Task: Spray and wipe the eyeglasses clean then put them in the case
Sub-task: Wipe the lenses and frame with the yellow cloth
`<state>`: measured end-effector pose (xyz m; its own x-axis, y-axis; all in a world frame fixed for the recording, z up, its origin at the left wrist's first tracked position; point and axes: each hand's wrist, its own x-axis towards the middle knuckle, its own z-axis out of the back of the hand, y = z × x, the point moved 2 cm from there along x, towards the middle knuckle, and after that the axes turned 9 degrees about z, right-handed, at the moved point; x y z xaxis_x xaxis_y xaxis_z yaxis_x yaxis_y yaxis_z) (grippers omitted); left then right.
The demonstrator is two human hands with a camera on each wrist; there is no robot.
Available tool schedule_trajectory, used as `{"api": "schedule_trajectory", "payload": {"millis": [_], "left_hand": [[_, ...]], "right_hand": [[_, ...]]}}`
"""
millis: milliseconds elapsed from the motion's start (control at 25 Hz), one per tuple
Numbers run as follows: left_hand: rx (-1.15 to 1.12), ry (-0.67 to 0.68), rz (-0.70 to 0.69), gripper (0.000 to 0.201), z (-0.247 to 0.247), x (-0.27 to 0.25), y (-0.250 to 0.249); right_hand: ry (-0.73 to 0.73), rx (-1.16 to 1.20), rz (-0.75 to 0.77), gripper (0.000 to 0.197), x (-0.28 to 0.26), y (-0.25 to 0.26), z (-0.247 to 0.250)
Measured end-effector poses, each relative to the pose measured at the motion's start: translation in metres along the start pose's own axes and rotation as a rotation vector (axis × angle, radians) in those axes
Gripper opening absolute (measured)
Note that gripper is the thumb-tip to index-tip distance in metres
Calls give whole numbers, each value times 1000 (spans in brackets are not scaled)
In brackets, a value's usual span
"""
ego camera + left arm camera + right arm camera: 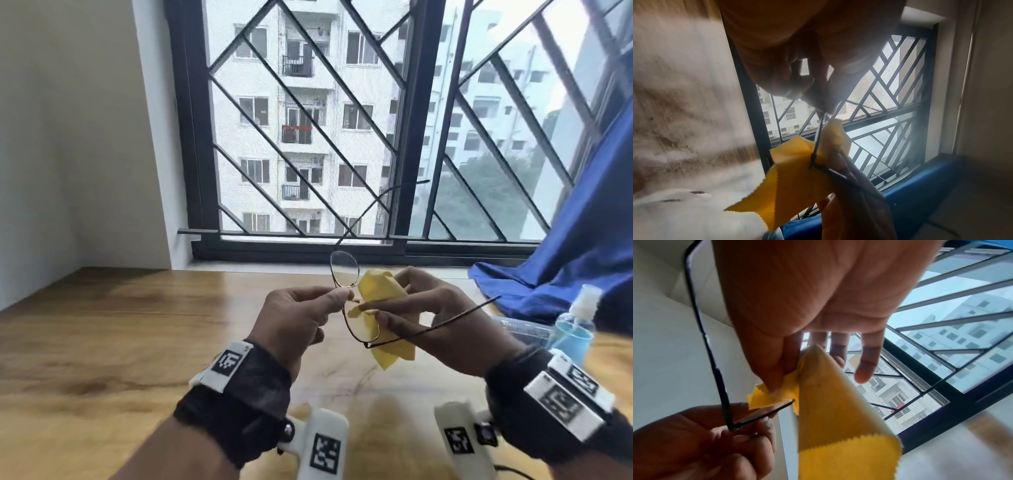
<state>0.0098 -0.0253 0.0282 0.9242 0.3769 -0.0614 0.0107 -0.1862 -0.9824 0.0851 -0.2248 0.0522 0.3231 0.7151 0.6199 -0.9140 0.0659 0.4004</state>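
Observation:
Thin-rimmed eyeglasses (344, 270) are held up over the wooden table (102, 342), temples unfolded. My left hand (342, 295) pinches the frame at the bridge between thumb and forefinger. My right hand (371, 310) pinches a yellow cloth (376, 289) round the lower lens, thumb on one side and fingers behind. In the left wrist view my left hand (819, 104) grips the frame (818, 139) above the cloth (793, 178). The right wrist view shows my right hand (785, 382) pressing the cloth (838, 410), its other fingers straight.
A spray bottle (575, 329) with blue liquid stands at the table's right edge. A greyish case-like object (524, 330) lies beside it. Blue fabric (565, 257) is heaped at the back right. A barred window (308, 137) is straight ahead.

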Motion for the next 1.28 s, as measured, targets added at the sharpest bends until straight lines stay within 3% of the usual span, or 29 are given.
{"api": "schedule_trajectory", "payload": {"millis": [240,520,640,760,1000,1120,1280], "left_hand": [[-61,32,18,12,2,-1,-4],[-31,9,-27,10,2,-3,-5],[-26,-12,-61,11,5,-2,-11],[-37,-38,-67,11,8,-1,-10],[-62,-43,-62,11,5,-3,-9],[-70,-24,-71,10,7,-1,-12],[-53,-17,-63,12,-3,-5,-5]], "right_hand": [[188,-143,60,35,1,5,-1],[215,-87,-15,51,2,4,-4],[140,44,15,63,2,8,-2],[75,80,-46,70,2,6,0],[128,190,-66,78,2,8,-6],[76,173,-107,76,3,7,1],[143,161,-101,73,1,4,-9]]}}
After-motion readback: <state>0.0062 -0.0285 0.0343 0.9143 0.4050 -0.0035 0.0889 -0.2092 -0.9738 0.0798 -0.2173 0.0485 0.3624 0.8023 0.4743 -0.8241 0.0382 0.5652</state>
